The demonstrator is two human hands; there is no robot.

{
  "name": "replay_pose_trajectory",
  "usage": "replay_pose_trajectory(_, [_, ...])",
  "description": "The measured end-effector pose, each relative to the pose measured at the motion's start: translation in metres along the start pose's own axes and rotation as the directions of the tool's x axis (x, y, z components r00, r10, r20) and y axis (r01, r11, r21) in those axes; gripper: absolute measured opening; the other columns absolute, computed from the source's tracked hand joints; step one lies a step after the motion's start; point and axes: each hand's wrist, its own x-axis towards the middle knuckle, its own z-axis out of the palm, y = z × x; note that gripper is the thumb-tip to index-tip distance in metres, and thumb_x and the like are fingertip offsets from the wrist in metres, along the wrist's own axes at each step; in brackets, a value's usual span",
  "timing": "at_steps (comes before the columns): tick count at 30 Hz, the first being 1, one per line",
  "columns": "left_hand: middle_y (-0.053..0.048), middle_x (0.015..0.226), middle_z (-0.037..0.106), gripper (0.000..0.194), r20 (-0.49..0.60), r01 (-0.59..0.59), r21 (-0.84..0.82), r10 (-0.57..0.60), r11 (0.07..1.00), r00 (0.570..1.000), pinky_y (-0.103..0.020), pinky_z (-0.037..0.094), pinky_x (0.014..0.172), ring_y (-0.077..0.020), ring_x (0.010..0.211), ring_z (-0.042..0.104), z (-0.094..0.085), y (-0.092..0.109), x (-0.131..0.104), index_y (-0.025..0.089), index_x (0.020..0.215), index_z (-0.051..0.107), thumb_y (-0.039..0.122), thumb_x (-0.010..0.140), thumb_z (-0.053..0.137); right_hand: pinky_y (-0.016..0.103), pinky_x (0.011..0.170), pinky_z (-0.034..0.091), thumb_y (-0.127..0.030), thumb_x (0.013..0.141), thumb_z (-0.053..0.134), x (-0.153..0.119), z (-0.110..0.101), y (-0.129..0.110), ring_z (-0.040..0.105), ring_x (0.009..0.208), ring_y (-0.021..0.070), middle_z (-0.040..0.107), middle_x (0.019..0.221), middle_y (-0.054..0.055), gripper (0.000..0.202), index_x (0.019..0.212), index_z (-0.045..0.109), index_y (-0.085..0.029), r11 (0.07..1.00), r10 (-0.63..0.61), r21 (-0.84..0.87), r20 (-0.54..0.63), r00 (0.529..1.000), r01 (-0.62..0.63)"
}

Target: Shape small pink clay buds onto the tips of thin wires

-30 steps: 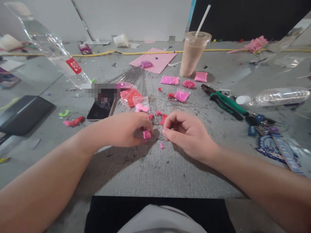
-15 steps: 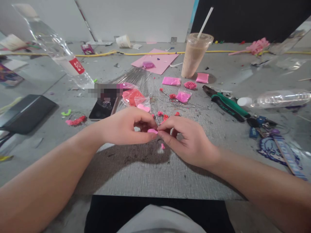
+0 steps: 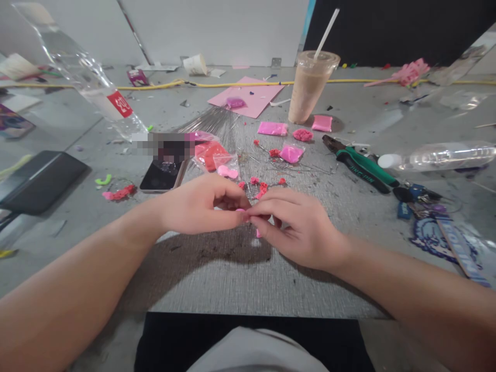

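Note:
Over the near middle of the table, my left hand (image 3: pixel 203 204) pinches a small lump of pink modelling clay (image 3: pixel 240 210) between thumb and fingers. My right hand (image 3: pixel 304 225) meets it from the right, thumb and forefinger closed at the lump's edge; most of the clay is hidden by the fingers. Just below the fingertips a small pink clay piece (image 3: pixel 258 233) shows partly. Beyond the hands lie several small red clay bits on wires (image 3: pixel 262 189). An open clear bag (image 3: pixel 231 161) holding pink clay is behind my left hand.
A phone (image 3: pixel 160 173) lies left of the bag. Green-handled pliers (image 3: pixel 366 168) and a bottle on its side (image 3: pixel 437 157) are at right. A drink cup with a straw (image 3: pixel 312 88) stands at the back, near packets of pink clay (image 3: pixel 272 128). A tall bottle (image 3: pixel 91 82) is back left.
My right fingertips have shifted slightly left and down, over the clay's edge. Less of the pink lump shows now between my hands.

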Motion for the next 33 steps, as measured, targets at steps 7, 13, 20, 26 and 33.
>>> replay_pose_trajectory(7, [-0.002,0.078,0.073,0.015,-0.003,0.001,-0.004,-0.001,1.0,1.0,-0.027,0.05,0.065,-0.0156,0.07,0.064,0.0003,0.0005,-0.0005,0.017,0.09,0.076,0.026,0.085,0.065,0.025,0.06,0.044,-0.011,0.094,0.057,0.0024,-0.0049,-0.005,0.053,0.063,0.0109,0.06,0.071,-0.002,0.012,0.085,0.058,-0.019,0.986,0.161,-0.036,-0.066,0.985,-0.164])
replay_pose_trajectory(13, [-0.001,0.082,0.072,0.018,-0.007,-0.019,0.229,0.021,0.973,1.0,-0.026,0.046,0.064,-0.0145,0.071,0.063,0.0034,-0.0028,0.0011,0.018,0.096,0.075,0.025,0.086,0.062,0.024,0.061,0.043,-0.02,0.105,0.051,0.0045,-0.0074,-0.0057,0.054,0.062,0.0095,0.058,0.067,-0.003,0.025,0.081,0.056,-0.018,0.978,0.207,-0.001,-0.079,0.975,-0.207])
replay_pose_trajectory(20, [-0.003,0.085,0.066,0.015,-0.027,0.024,0.517,-0.012,0.856,1.0,-0.03,0.038,0.063,-0.0182,0.073,0.06,0.0073,-0.0052,0.0013,0.02,0.093,0.072,0.027,0.084,0.063,0.021,0.06,0.052,-0.024,0.096,0.071,0.0045,-0.0017,-0.0024,0.068,0.073,0.0121,0.073,0.085,0.0,0.007,0.091,0.069,-0.019,0.917,0.389,0.111,-0.047,0.92,-0.382])
replay_pose_trajectory(26, [-0.004,0.088,0.065,0.017,-0.097,-0.005,0.526,0.066,0.851,0.993,-0.031,0.038,0.064,-0.0186,0.076,0.06,0.0075,-0.0073,0.001,0.02,0.092,0.073,0.035,0.088,0.065,0.02,0.054,0.049,-0.03,0.094,0.076,0.0047,-0.003,-0.0013,0.062,0.061,0.0095,0.07,0.074,-0.002,0.019,0.08,0.069,-0.019,0.92,0.38,0.119,-0.038,0.924,-0.373])
replay_pose_trajectory(33, [0.001,0.071,0.067,0.021,-0.304,-0.016,0.224,0.085,0.974,0.949,-0.027,0.041,0.061,-0.013,0.064,0.058,0.0099,-0.0018,0.0034,0.018,0.085,0.073,0.034,0.094,0.063,0.025,0.079,0.055,-0.01,0.1,0.065,0.0042,-0.0027,-0.0024,0.07,0.084,0.0133,0.077,0.09,0.005,0.009,0.098,0.073,-0.015,0.997,0.08,-0.004,-0.102,0.992,-0.081])
